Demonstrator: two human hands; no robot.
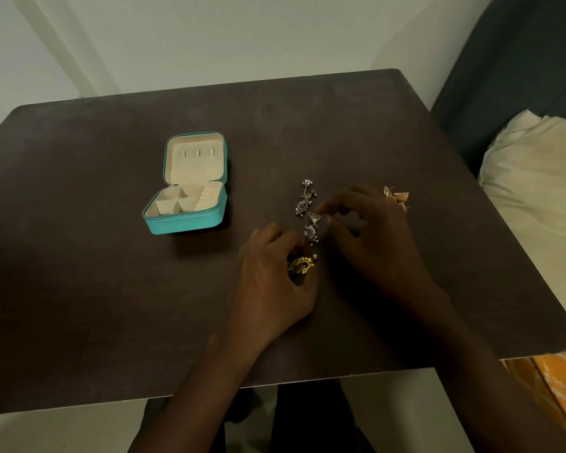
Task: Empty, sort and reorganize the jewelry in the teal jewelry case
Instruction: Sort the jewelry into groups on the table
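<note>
The teal jewelry case (pixel 190 220) lies open on the dark table (pixel 111 289), its cream compartments bare. To its right, silver dangling earrings (pixel 307 210) lie in a line. Gold earrings (pixel 302 265) rest under the fingers of my left hand (pixel 272 279), which curls around them. My right hand (pixel 370 233) hovers beside the silver earrings, thumb and forefinger pinched close together at their right side; I cannot tell if anything sits between them. Orange-gold jhumka earrings (pixel 397 198) lie just behind my right hand.
A white pillow (pixel 536 178) and a dark grey headboard (pixel 520 60) stand to the right of the table. An orange patterned cloth (pixel 556 387) lies at the lower right. The table's near edge runs just below my forearms.
</note>
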